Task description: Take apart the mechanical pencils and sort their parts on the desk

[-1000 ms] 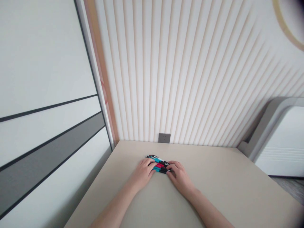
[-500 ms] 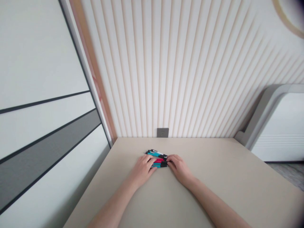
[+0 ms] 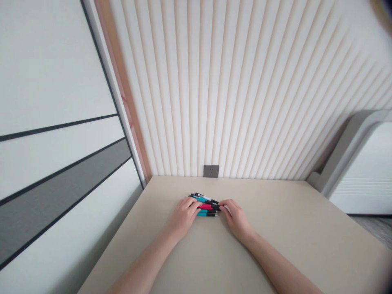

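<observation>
Several click pens lie close together on the beige table, side by side and pointing roughly left to right. A red pen with a black end [image 3: 206,207] is in the middle of the group. Teal pens lie on both sides of it, one teal pen [image 3: 206,214] nearest me, and a white pen with black ends [image 3: 204,198] farthest away. My left hand [image 3: 185,210] covers the left ends, its fingers closed on the red pen. My right hand [image 3: 234,214] pinches that pen's black right end between thumb and fingers. The fingers hide parts of the pens.
The table top [image 3: 275,228] reaches back to a ribbed white wall [image 3: 196,90] with a dark grey socket [image 3: 211,171]. A white and grey cabinet front [image 3: 61,171] stands along the left side. At the right is a padded grey-white headboard [image 3: 361,175].
My right hand has shifted slightly right, and the red pen's black end now shows more, raised over its neighbours. My left hand stays on the pens. The view has tilted a little.
</observation>
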{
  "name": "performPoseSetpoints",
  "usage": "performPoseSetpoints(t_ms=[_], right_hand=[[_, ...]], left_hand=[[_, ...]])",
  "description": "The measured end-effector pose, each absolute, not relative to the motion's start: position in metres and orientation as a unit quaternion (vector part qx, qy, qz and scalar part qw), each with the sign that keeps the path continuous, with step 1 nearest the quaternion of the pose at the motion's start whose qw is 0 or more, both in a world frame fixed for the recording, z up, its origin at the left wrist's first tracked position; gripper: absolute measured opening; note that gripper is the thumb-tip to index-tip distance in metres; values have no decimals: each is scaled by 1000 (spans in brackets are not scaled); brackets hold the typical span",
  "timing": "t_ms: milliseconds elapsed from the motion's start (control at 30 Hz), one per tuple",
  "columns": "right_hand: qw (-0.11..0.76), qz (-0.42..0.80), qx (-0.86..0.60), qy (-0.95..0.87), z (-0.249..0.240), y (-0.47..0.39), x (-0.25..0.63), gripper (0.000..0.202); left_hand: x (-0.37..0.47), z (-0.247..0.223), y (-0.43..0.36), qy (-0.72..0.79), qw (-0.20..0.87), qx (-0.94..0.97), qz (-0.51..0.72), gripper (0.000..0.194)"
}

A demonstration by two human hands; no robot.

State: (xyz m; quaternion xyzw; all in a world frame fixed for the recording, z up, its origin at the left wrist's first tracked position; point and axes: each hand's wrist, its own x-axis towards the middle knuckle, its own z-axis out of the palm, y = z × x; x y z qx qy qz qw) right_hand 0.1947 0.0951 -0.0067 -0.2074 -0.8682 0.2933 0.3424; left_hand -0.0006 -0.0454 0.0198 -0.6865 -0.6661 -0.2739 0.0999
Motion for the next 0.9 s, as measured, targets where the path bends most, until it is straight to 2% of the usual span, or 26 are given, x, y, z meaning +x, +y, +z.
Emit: performPoseSetpoints(t_ms=[367, 600, 900], right_hand=[[335, 285, -173, -881, 2, 90, 196, 29], [334, 241, -182, -893, -2, 91, 198, 38], [348, 240, -174, -889, 1, 92, 204, 35]], left_hand=[[1, 19, -45, -637, 124, -677, -347, 22], [1, 20, -46, -629, 103, -677, -367, 20], [-4, 17, -45, -582, 86, -711, -385, 17]])
